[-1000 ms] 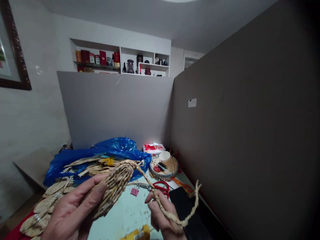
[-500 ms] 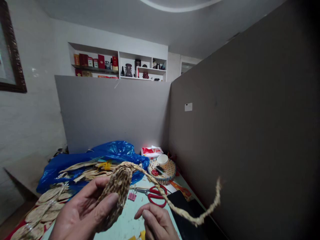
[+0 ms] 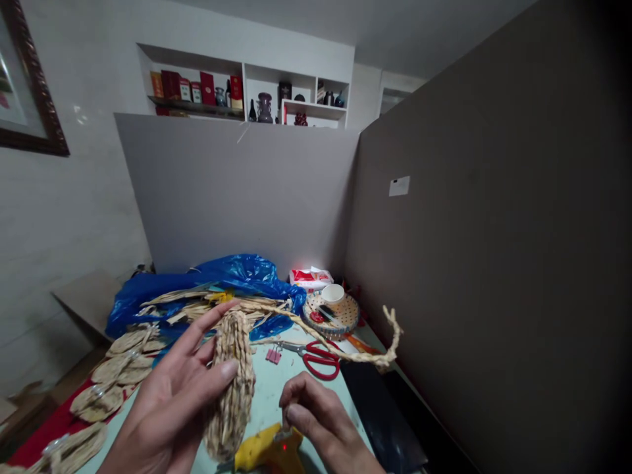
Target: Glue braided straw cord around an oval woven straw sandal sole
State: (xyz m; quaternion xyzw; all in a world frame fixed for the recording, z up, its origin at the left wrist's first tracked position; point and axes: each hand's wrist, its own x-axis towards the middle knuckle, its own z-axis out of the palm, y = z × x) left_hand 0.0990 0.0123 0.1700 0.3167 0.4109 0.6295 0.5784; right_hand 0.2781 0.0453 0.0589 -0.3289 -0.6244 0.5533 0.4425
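My left hand (image 3: 170, 401) grips a flat, oval piece of coiled straw braid (image 3: 233, 388) upright, thumb on its near face and fingers behind. From its top a loose straw braid tail (image 3: 340, 353) runs right and curls up at a frayed end. Low in front, my right hand (image 3: 328, 421) has thumb and forefinger pinched together; anything between them is too small to make out. Right beside those fingertips lies a yellow hot glue gun (image 3: 266, 446) with a small red light, partly behind the coiled piece.
Red-handled scissors (image 3: 320, 361) and a pink binder clip (image 3: 273, 355) lie beyond my hands. Behind are a blue plastic bag (image 3: 237, 270) with straw strips and a basket (image 3: 353, 319) holding a white cup (image 3: 332, 294). Woven straw pieces (image 3: 97, 403) line the left; a black object (image 3: 380, 415) lies right.
The coiled piece has turned upright, showing more of its broad face, and its braid tail has swung. The view has tipped down, bringing the glue gun into fuller sight by my right hand.
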